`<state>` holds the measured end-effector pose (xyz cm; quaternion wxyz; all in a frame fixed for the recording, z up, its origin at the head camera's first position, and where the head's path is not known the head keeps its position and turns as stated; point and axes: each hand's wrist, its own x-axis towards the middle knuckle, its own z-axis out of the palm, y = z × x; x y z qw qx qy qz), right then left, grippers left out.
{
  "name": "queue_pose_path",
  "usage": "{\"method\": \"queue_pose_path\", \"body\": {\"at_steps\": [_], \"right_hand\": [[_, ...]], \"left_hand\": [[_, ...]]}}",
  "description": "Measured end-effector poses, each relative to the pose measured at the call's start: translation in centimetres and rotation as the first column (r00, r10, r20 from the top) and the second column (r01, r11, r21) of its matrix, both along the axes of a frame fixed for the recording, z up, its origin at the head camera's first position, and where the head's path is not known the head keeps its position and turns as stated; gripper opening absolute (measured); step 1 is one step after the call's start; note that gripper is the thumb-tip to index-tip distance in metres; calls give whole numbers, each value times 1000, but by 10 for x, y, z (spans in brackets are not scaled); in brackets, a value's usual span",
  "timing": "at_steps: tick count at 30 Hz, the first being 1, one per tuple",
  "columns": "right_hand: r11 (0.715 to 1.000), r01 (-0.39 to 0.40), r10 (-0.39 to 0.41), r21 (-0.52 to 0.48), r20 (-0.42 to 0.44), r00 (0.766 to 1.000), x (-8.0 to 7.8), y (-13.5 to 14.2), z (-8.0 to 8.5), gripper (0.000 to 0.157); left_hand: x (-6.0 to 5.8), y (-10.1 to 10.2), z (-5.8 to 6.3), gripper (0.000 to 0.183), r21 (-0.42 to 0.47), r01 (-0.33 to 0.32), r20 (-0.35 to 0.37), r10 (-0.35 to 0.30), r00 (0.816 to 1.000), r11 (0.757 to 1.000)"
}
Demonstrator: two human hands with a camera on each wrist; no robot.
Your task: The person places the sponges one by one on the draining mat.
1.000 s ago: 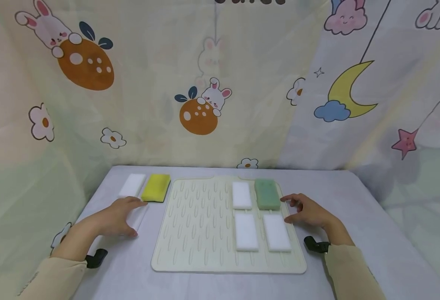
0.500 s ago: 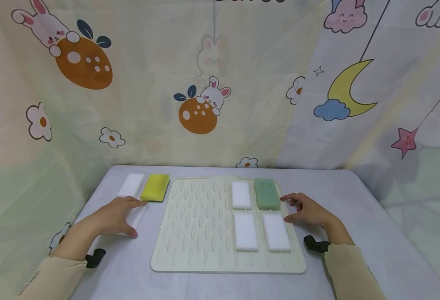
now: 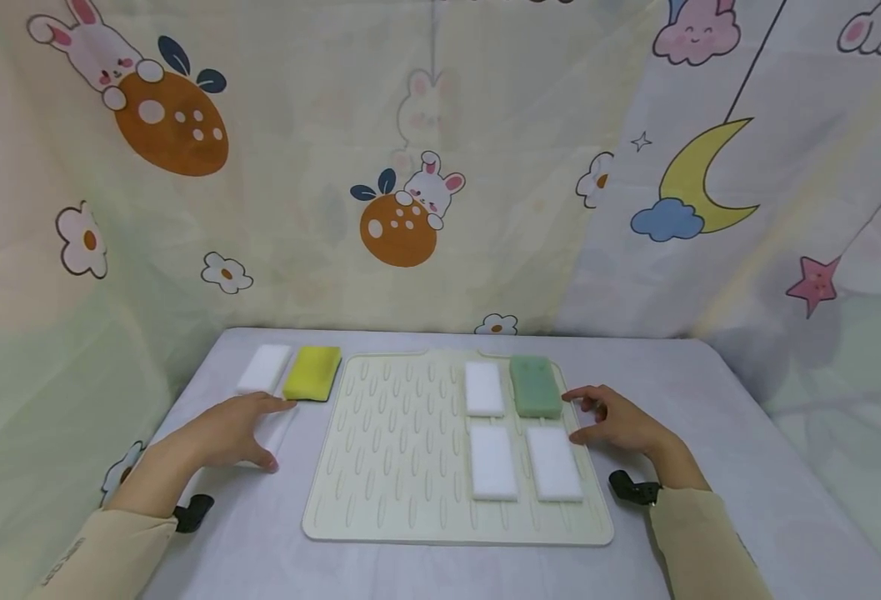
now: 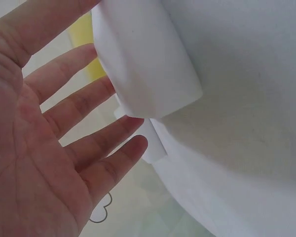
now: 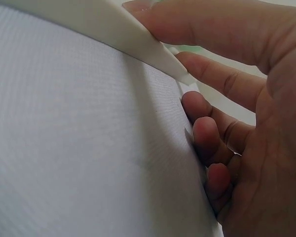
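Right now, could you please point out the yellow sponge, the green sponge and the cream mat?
Yellow sponge (image 3: 312, 372): head view, middle of its top.
Green sponge (image 3: 535, 386): head view, middle of its top.
Cream mat (image 3: 398, 447): head view, bare ribbed left area.

Curtained-off work area, w/ cartoon-print cloth walls (image 3: 508, 242) round white-covered tbl (image 3: 748, 450)

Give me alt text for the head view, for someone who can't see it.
Left hand partly hiding a white sponge on a white table, right hand at the right edge of a ridged cream mat. Three white sponges and a green sponge lie on the mat's right half; a yellow sponge and another white one lie beyond the left hand.
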<state>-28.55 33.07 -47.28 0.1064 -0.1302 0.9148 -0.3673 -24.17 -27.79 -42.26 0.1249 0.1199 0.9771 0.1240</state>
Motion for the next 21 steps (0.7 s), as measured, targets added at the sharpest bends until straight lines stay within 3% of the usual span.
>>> {"method": "queue_pose_path", "body": {"at_steps": [9, 21], "right_hand": [[1000, 18, -18, 0, 19, 1000, 2, -1, 2, 70], [999, 18, -17, -29, 28, 999, 1, 0, 3, 70]], "left_hand": [[3, 3, 3, 101, 1, -7, 12, 7, 1000, 1000], [4, -3, 1, 101, 54, 53, -22, -52, 998, 997]]}}
